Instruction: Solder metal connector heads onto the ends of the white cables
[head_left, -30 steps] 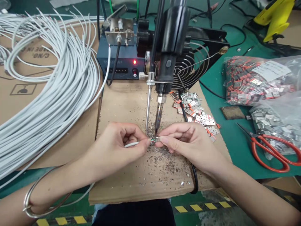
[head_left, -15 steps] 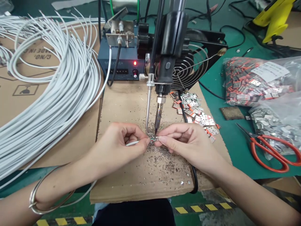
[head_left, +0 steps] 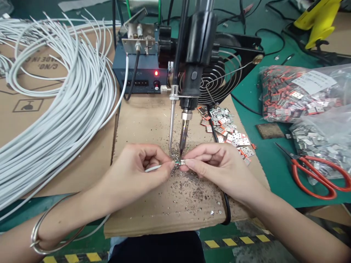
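Observation:
My left hand pinches the end of a white cable between thumb and forefinger. Facing it, my right hand grips a small metal USB connector in its fingertips. Cable end and connector meet under the tip of an upright soldering iron, which is clamped in a stand. A thin metal solder feed tube comes down just left of the iron. Fingers and the iron tip partly hide the joint, so I cannot tell whether the wires are attached.
A bundle of white cables covers the left side. Loose USB connectors lie behind my right hand. Farther right are red-handled scissors and a plastic bag of connectors. The soldering station and a fan stand behind. Solder bits litter the cardboard.
Both hands hold almost the same place under the iron. The connector shows slightly more between the fingertips, and the whole view has shifted a little.

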Motion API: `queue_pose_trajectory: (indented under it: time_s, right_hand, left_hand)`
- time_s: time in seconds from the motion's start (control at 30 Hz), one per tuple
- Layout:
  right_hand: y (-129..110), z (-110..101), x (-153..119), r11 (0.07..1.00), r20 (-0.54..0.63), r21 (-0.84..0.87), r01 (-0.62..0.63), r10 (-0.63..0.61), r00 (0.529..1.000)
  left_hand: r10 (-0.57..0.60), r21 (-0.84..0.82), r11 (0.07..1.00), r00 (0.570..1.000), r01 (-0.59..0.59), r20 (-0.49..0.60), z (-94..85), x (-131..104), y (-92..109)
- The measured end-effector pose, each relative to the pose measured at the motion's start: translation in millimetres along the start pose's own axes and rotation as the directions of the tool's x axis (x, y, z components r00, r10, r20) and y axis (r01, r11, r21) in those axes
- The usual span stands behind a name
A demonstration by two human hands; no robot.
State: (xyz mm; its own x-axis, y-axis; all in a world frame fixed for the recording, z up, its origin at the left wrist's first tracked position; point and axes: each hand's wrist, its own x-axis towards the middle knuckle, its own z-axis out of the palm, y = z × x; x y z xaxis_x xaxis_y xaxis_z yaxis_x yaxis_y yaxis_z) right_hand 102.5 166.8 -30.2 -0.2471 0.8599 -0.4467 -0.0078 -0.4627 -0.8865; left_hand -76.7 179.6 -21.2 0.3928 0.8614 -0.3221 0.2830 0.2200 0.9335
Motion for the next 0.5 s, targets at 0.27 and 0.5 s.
queue_pose_trajectory:
  time_s: [0.27,0.5]
  right_hand:
    - [0.5,0.8,0.4,0.999,-0.007,-0.036,0.012,-0.012,1.0]
    - [0.0,3.1,-0.4,0.999,-0.025,-0.041,-0.011,0.01,1.0]
  left_hand:
    - [0.005,-0.003,1.0,1.0,-0.005,-0.004,-0.8,-0.5,-1.4]
    - [-0.006,0.034,0.999,1.0,0.006,-0.004,-1.6,0.4,-6.9]
